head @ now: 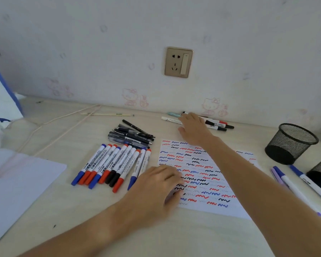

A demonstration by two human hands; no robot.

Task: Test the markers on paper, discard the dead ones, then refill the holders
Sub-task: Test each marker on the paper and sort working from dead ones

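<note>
The right hand [193, 127] is stretched across the test paper [202, 175] toward the back edge of the worktop [82, 210], where a small cluster of markers [218, 124] lies just in front of the wall. Those markers run roughly left to right, along the back edge, caps pointing toward the right. The hand comes at them from the near side, palm down, fingers loosely spread and resting over their left ends; whether the fingers have already closed on one cannot be told, since the hand hides that part.

The left hand [159, 184] lies flat on the paper's left edge, fingers slightly curled, holding nothing, and seems to be pinning the sheet down. Just left of it is a neat row of whiteboard markers [111, 166], with a heap of black pens [132, 135] behind them.

The mesh holder [290, 143] stands empty near the worktop's right edge, well apart from the back cluster. The right hand is clearly the nearer one to that cluster, so picking from it likely falls to that hand.
</note>
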